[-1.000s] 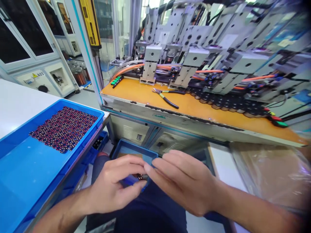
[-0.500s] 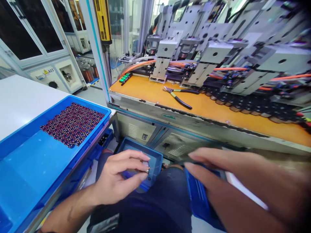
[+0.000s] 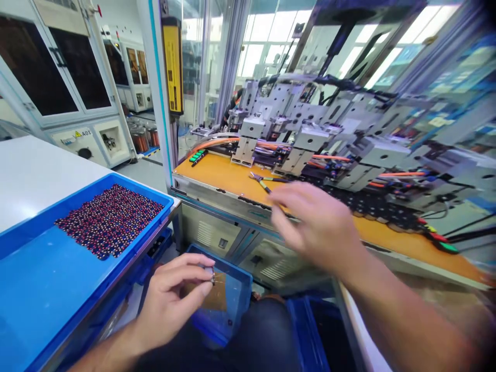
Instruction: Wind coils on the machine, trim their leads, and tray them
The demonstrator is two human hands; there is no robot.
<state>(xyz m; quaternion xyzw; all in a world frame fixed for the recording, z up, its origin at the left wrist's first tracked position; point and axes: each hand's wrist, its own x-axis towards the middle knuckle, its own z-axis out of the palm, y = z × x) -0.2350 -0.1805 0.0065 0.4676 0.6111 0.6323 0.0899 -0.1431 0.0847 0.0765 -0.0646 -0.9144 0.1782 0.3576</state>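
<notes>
My left hand (image 3: 174,297) is low in the middle, fingers pinched on a small metal part (image 3: 211,276) held over a small blue bin (image 3: 228,310) on my lap. My right hand (image 3: 313,225) is raised over the front edge of the orange bench (image 3: 225,173), blurred by motion, its fingers curled and spread near a pair of pliers (image 3: 263,182) lying there. Nothing shows in the right hand. A large blue tray (image 3: 50,274) at the left holds a patch of several small dark red and blue parts (image 3: 110,219).
Behind the orange bench stands a row of grey machine heads (image 3: 310,139) with orange hoses. A yellow light-curtain post (image 3: 173,64) rises at the bench's left corner. White cabinets (image 3: 58,82) line the far left. Another blue bin (image 3: 310,330) sits below my right arm.
My right hand left the left hand and rose up and forward to the orange bench near the pliers. The left hand stayed over the small blue bin, still pinching the part.
</notes>
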